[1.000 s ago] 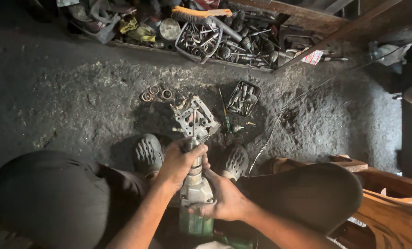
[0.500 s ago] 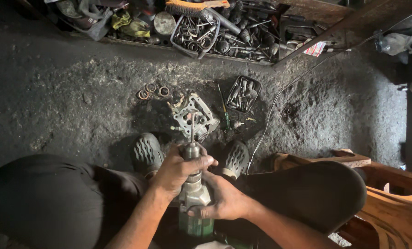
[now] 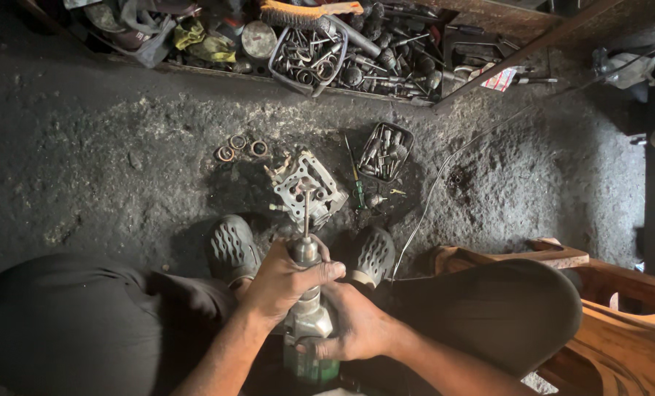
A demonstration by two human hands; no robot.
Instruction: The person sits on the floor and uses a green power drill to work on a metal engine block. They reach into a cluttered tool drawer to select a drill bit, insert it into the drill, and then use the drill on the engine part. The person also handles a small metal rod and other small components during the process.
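progress: bit of my power tool [image 3: 307, 323] rests on the metal engine part [image 3: 307, 189]; grinding looks underway, not finished.
left hand [image 3: 287, 282]: wrapped around the tool's neck.
right hand [image 3: 353, 326]: clasping its body.
small tray [image 3: 386, 152]: right of the part, holds bits.
long tray [image 3: 342, 51]: beyond it, loose tools.
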